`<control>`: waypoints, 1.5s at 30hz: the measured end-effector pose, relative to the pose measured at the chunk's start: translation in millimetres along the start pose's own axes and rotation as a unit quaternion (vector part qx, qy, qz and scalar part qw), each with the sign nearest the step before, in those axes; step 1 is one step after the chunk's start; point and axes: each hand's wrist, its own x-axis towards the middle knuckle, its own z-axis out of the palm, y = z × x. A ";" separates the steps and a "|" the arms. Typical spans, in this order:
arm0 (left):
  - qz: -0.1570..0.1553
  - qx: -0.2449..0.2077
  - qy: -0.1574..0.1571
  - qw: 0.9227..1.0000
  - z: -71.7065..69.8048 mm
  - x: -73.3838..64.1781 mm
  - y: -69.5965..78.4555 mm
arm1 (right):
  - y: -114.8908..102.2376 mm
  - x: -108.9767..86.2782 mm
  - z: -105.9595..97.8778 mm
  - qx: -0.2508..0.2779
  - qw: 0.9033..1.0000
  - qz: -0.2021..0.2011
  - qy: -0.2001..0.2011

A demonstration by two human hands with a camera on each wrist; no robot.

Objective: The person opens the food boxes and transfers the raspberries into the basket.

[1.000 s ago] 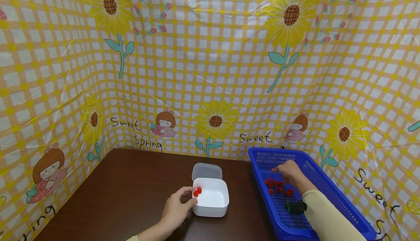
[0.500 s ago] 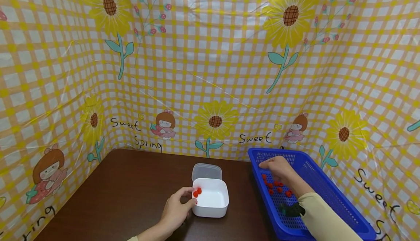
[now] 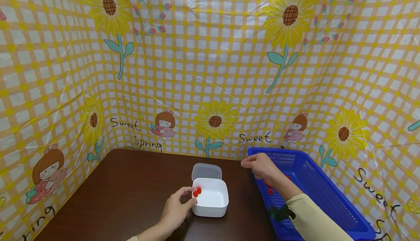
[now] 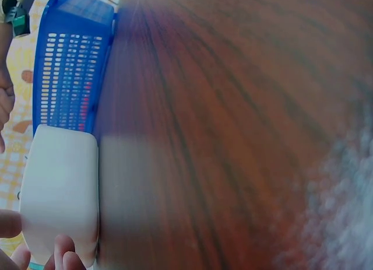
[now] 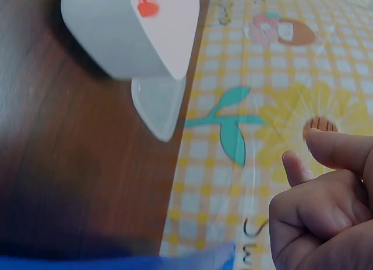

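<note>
My left hand (image 3: 175,206) holds the left side of a white square box (image 3: 211,210), thumb and fingers at its wall. Inside, against that left wall, lie a few small red raspberry-like pieces (image 3: 198,190). Several more red pieces (image 3: 270,192) lie in a blue plastic basket (image 3: 328,197), partly hidden by the right forearm. My right hand (image 3: 262,166) hovers over the basket's left rim, pointing left. In the right wrist view its thumb (image 5: 341,148) and index finger stretch forward while the other fingers curl; I cannot tell whether it holds a small piece.
A translucent lid (image 3: 207,171) sits right behind the box on the dark brown table (image 3: 141,186). Checked cloth (image 3: 183,88) with sunflowers walls in the back and both sides. A dark wrist camera (image 3: 282,213) hangs under the right cuff.
My right hand has risen from the red pieces in the basket and moved left to its left rim. The left hand and the white box have stayed in place.
</note>
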 end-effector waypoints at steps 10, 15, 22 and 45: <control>0.001 -0.004 -0.002 1.000 -1.2 0.1 0.7 | -8.0 5.3 42.6 0.024 0.999 0.005 -0.028; 0.002 -0.006 -0.001 1.000 -0.9 0.6 0.2 | -9.4 8.4 65.0 0.030 0.999 0.008 -0.044; -0.006 -0.019 -0.005 1.000 -1.4 -0.6 -0.1 | -10.4 13.0 93.7 0.006 0.999 0.016 -0.051; 0.012 -0.010 -0.006 1.000 -1.8 0.2 -0.9 | 6.4 18.4 138.4 -0.011 0.998 0.017 -0.059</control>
